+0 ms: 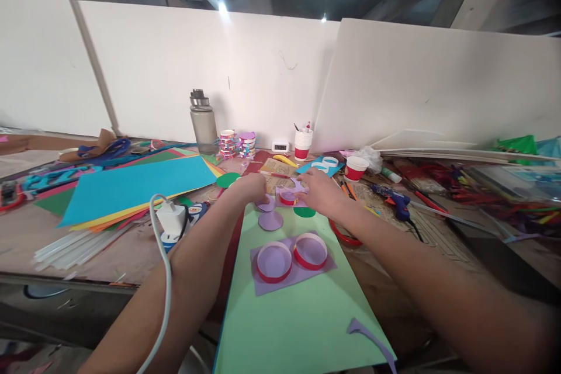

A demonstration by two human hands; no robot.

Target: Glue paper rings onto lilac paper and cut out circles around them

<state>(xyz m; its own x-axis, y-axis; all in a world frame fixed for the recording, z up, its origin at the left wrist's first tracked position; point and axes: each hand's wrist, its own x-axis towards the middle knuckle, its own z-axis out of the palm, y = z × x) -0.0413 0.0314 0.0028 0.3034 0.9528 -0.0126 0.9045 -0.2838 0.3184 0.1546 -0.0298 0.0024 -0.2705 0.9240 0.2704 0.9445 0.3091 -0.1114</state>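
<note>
My left hand is closed in a pinch at the edge of a purple paper circle, at the far end of the green sheet. A second purple circle lies just nearer. Opposite, my right hand has its fingers bent on a cut purple paper scrap, beside a red-and-white paper ring; part of the scrap is hidden by the fingers. Two more red-and-white rings, one left and one right, stand on a purple paper piece. A green circle lies beneath my right wrist.
Coloured sheets, clear glue sticks and a white plug with its cable lie left. At the right are a blue glue gun and a paper cup. A bottle and stacked cups stand behind.
</note>
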